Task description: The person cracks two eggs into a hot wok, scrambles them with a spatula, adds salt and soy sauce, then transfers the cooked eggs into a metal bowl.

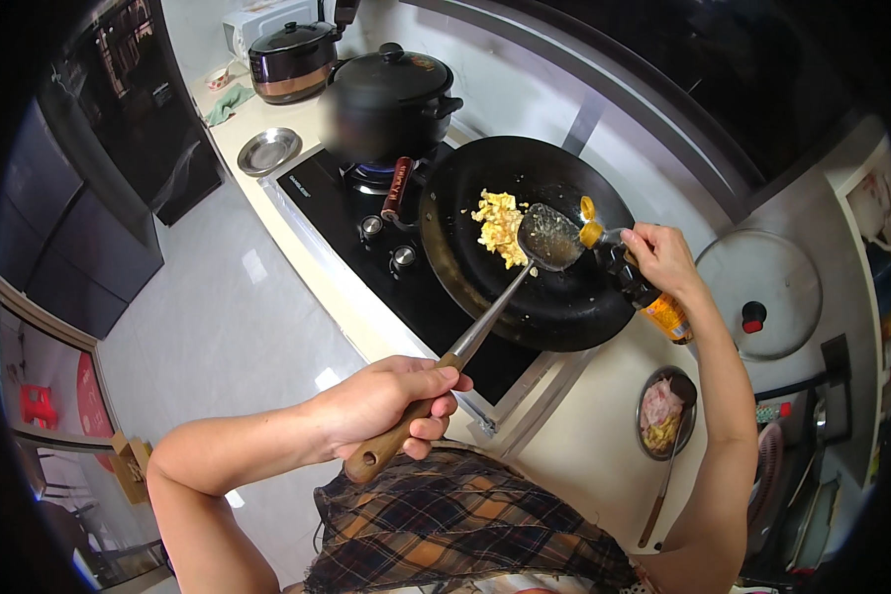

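My left hand (408, 405) grips the wooden handle of a metal wok spatula (494, 308). The spatula's blade rests inside a large black wok (475, 289), beside a small heap of scrambled egg (500, 230). In my right hand (661, 256) is a dark sauce bottle (664, 315) with an orange label. Its yellow flip cap stands open, and the bottle is tilted with its mouth over the wok, near the spatula blade. No stream of sauce can be made out.
A lidded black pot (416, 108) stands over a lit burner of the gas hob (304, 193). Beyond are a metal plate (269, 151) and a multicooker (293, 63). To the right are a plate of raw meat (661, 408) with a ladle and a glass lid (757, 275).
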`<move>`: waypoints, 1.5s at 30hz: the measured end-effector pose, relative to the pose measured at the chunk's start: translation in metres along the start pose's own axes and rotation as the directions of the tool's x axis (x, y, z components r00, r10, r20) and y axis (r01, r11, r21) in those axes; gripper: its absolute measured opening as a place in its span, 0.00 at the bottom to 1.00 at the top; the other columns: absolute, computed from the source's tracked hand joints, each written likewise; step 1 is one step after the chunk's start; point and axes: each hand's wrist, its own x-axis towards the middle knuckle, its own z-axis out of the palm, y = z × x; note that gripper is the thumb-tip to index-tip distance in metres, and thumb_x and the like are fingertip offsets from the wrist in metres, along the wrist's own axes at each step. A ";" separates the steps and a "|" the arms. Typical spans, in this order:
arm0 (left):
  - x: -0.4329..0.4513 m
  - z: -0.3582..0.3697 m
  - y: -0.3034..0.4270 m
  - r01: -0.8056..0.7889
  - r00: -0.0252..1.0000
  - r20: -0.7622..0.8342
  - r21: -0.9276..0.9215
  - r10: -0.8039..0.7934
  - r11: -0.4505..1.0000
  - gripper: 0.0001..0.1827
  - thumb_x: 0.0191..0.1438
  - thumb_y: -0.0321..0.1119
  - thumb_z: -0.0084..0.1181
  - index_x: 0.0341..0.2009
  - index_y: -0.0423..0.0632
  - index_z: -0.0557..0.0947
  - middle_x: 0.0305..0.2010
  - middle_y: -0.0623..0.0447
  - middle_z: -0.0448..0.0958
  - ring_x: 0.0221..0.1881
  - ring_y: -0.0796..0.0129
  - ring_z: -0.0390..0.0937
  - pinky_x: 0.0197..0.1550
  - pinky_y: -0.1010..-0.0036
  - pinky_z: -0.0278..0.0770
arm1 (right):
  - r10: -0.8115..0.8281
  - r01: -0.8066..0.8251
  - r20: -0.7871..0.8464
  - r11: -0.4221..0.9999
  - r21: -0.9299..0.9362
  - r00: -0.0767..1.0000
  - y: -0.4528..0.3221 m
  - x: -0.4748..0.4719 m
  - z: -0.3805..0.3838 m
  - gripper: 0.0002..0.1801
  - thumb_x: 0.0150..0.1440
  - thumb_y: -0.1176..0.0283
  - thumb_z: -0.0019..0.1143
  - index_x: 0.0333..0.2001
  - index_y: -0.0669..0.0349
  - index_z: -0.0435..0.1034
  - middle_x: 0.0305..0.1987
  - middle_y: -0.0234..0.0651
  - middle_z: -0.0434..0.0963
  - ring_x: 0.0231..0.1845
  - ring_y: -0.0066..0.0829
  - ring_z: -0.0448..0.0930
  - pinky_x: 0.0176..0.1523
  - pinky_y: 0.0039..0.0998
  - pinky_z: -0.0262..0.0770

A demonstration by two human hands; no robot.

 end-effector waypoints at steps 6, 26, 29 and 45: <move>0.002 -0.003 -0.001 -0.005 1.000 0.014 0.006 0.004 1.000 0.13 0.61 0.34 0.35 0.43 0.36 0.62 0.22 0.57 0.60 0.17 0.79 0.57 0.15 0.82 0.60 | -0.008 0.009 0.021 1.000 -0.021 1.000 0.000 0.005 0.002 0.20 0.53 0.60 0.47 0.18 0.66 0.66 0.12 0.44 0.65 0.15 0.38 0.64 0.24 0.34 0.60; 0.004 -0.007 -0.004 0.000 1.000 0.016 0.042 -0.001 0.999 0.13 0.61 0.35 0.36 0.43 0.36 0.64 0.22 0.58 0.61 0.17 0.79 0.58 0.16 0.82 0.61 | -0.006 0.011 0.064 0.997 -0.079 0.998 -0.005 0.009 0.004 0.20 0.53 0.59 0.47 0.19 0.65 0.67 0.13 0.44 0.67 0.17 0.41 0.68 0.26 0.35 0.63; 0.005 -0.008 -0.005 -0.005 1.000 0.018 0.047 0.005 0.999 0.13 0.61 0.35 0.36 0.42 0.36 0.64 0.22 0.58 0.61 0.17 0.79 0.58 0.16 0.82 0.61 | -0.009 0.014 0.061 0.997 -0.082 0.998 -0.003 0.009 0.004 0.20 0.53 0.59 0.47 0.19 0.65 0.67 0.13 0.45 0.67 0.17 0.41 0.68 0.26 0.36 0.63; 0.006 -0.006 -0.004 0.002 1.000 -0.027 0.049 0.000 0.999 0.14 0.60 0.35 0.37 0.44 0.35 0.63 0.22 0.58 0.62 0.17 0.79 0.58 0.16 0.82 0.60 | 0.028 -0.022 -0.072 0.996 0.083 0.997 0.012 0.005 0.010 0.19 0.54 0.62 0.48 0.18 0.66 0.65 0.11 0.40 0.62 0.14 0.28 0.62 0.23 0.29 0.60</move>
